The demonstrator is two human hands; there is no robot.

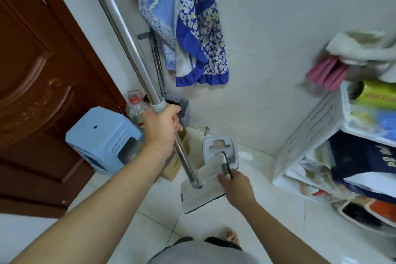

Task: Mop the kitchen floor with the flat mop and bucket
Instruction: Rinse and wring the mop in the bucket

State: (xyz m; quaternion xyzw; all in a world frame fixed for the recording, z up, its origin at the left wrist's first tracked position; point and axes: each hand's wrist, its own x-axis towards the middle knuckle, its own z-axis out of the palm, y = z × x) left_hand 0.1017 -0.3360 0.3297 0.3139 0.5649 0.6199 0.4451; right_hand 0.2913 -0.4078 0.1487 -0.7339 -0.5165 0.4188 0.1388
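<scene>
The left hand [163,124] grips the flat mop's steel pole [126,36] near mid-frame, fingers wrapped round it. The mop's white pad [200,198] rests on the tiled floor [214,227] at 6 o'clock. Just beside it at 3 o'clock, the right hand [236,185] grips the metal handle [225,167] of the narrow white bucket [218,146], which stands by the wall.
</scene>
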